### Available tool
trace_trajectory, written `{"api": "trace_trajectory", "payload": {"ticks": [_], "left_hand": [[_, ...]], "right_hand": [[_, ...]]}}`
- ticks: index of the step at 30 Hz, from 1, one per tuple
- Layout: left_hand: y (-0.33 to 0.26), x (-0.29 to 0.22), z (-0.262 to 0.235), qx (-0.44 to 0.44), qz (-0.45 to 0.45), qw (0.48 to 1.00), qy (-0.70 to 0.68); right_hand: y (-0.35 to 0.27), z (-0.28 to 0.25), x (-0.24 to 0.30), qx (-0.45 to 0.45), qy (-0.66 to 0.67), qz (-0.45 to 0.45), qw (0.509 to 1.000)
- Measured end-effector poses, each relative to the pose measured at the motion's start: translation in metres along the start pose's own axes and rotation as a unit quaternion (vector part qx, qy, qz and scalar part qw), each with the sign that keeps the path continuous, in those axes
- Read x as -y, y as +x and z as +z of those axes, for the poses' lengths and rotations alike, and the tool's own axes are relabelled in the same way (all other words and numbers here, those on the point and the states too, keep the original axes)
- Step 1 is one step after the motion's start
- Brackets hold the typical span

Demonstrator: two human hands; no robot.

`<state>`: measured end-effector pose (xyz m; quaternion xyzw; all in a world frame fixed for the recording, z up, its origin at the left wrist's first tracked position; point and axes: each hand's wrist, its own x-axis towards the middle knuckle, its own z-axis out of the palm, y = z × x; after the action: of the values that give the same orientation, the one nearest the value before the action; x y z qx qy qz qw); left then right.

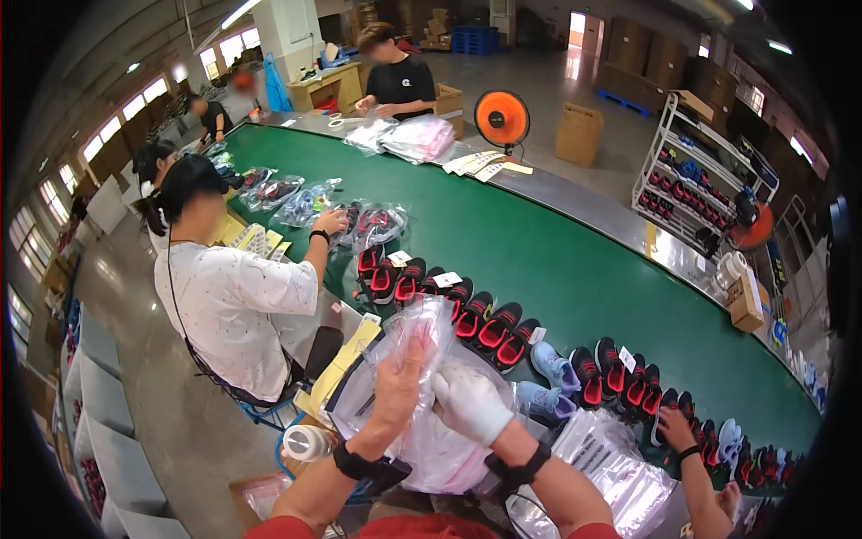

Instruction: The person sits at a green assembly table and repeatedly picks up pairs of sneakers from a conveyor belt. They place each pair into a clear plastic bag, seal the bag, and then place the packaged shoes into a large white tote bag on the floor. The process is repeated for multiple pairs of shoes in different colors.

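My left hand (398, 388) is bare and pinches a clear plastic bag (415, 329), holding it up in front of me. My right hand (469, 402), in a white glove, grips the same bag lower down. Under both hands lies a heap of more clear bags (440, 454). Just beyond them a row of black-and-red shoes (476, 316) and a light blue pair (549, 364) runs along the near edge of the green conveyor belt (557, 251).
A person in a white patterned shirt (229, 301) sits to my left, reaching to bagged shoes (368, 223). Another person's hand (675, 429) works at my right. A stack of clear bags (620, 476) lies lower right. An orange fan (502, 118) and a shoe rack (696, 184) stand beyond the belt.
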<state>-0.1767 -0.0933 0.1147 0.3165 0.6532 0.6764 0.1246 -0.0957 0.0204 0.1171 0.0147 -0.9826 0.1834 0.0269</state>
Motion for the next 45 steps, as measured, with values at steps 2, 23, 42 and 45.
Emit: {"api": "trace_trajectory", "payload": {"ticks": [2,23,42,45], "left_hand": [[-0.035,0.007,0.030,0.155,0.013,0.974,-0.162],[0.019,0.021,-0.122,-0.114,-0.307,0.936,-0.129],[-0.002,0.044,-0.192,-0.179,-0.496,0.844,-0.099],[0.020,0.027,-0.183,-0.145,-0.476,0.866,-0.060]], "right_hand": [[0.000,0.017,-0.018,0.058,0.107,0.041,0.992],[0.128,-0.047,-0.012,0.251,0.302,-0.252,0.885],[0.460,0.243,-0.099,-0.015,-0.014,0.241,0.970],[0.435,0.186,-0.084,-0.070,0.094,0.252,0.960]]}}
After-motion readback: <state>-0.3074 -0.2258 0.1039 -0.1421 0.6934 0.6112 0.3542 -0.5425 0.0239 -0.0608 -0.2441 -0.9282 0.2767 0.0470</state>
